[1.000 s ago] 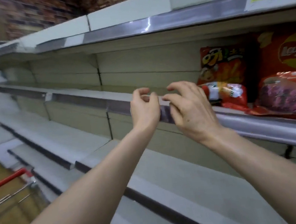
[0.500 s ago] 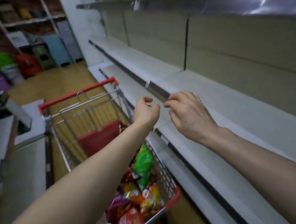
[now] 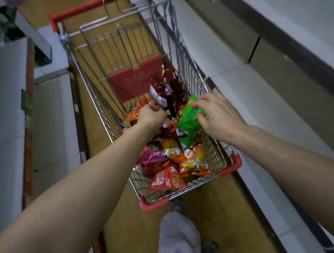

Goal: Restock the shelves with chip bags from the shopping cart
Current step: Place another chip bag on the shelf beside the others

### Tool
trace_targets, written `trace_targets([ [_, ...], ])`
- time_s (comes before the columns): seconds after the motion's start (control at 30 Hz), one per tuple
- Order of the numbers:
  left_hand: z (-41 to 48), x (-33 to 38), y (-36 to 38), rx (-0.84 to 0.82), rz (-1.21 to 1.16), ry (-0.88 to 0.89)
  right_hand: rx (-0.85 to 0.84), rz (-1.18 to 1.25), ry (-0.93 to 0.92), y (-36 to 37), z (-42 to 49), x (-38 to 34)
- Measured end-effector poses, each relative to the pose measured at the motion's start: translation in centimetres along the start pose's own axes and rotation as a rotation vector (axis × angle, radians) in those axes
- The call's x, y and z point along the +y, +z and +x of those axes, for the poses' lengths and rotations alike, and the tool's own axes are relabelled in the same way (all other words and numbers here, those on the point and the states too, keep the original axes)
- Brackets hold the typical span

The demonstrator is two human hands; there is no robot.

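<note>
The green plastic chip bag (image 3: pixel 189 122) lies against the right wall of the red-trimmed wire shopping cart (image 3: pixel 231 164), long axis along the cart. The right hand (image 3: pixel 220 116), nearer, apparently pinches its far end. The left hand (image 3: pixel 150 114) shows a curled grip, hold not discernible.

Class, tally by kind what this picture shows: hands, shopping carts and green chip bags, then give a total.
Hands: 2 (left hand, right hand)
Shopping cart: 1
Green chip bag: 1
Total: 4
</note>
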State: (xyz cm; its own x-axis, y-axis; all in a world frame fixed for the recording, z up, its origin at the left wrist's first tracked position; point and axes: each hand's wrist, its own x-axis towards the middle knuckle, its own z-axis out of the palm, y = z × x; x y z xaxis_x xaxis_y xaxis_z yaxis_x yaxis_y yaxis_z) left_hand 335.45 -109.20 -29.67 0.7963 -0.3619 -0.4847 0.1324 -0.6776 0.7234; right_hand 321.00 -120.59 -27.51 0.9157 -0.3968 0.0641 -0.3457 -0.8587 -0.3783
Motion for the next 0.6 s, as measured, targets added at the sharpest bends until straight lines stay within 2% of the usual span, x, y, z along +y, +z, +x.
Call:
trace_targets([
  [0.2,5.2,-5.0,-0.3,0.049,0.01,-0.111,-0.152,0.024,0.077,5.9,1.9,0.2],
  [0.43,10.9,-6.8,-0.9,0.139,0.11,-0.156,-0.271,0.045,0.203,10.9,6.3,0.8],
  [0.6,15.0,-8.8,-1.2,0.047,0.044,-0.33,-0.442,0.111,0.261,13.9,8.5,0.3],
])
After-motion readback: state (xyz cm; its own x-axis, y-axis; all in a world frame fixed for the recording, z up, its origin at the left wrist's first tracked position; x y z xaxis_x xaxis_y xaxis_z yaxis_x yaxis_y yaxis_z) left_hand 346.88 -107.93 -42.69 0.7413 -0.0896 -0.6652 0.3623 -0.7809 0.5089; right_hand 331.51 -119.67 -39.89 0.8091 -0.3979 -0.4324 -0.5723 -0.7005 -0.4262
